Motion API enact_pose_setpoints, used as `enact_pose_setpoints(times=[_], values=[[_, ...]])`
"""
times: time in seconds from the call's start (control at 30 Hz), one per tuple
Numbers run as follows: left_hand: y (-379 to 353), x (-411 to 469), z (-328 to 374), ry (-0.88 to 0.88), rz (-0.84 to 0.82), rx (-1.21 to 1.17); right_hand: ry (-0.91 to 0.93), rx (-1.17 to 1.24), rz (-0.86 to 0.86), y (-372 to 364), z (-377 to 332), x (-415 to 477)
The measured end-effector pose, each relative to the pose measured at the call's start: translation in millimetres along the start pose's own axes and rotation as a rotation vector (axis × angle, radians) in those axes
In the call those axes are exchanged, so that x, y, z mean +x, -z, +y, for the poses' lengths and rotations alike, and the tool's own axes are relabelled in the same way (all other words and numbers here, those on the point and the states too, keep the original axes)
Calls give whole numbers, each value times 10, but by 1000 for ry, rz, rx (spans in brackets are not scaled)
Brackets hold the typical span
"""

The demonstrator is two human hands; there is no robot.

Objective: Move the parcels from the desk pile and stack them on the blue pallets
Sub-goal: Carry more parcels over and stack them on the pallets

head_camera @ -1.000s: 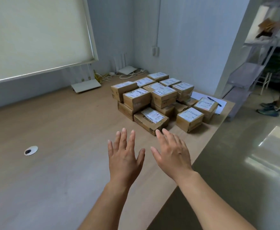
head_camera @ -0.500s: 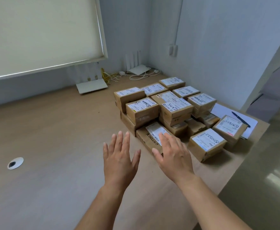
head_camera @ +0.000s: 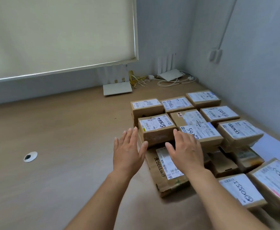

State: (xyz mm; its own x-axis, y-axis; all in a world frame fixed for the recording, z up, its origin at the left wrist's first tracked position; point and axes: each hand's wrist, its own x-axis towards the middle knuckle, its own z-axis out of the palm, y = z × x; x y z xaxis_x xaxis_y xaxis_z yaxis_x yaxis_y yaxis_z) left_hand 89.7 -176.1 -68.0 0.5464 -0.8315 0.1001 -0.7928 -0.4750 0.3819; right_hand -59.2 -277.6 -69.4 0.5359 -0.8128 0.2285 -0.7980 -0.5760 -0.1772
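Cardboard parcels (head_camera: pixel 218 113), white-labelled, are being shown piled on the right of a wooden desk (head_camera: pixel 61 171), beside the wall (head_camera: pixel 252 63). Both hands are being held out flat, fingers straight and slightly spread, with nothing gripped: the left hand (head_camera: pixel 127 154) just beside the front upper parcel (head_camera: pixel 155 130), the right hand (head_camera: pixel 186 152) over a flat parcel (head_camera: pixel 160 175) lying below it. Contact cannot be told.
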Motion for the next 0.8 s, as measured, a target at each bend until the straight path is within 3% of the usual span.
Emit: enact_pose_setpoints(times=[0.5,0.8], values=[[-430,900,243,403,-135,-679,4,-63,-189,-319,256,1024],[-388,667,-42,528,26,-649,48,120,-183,-371,-108,844]])
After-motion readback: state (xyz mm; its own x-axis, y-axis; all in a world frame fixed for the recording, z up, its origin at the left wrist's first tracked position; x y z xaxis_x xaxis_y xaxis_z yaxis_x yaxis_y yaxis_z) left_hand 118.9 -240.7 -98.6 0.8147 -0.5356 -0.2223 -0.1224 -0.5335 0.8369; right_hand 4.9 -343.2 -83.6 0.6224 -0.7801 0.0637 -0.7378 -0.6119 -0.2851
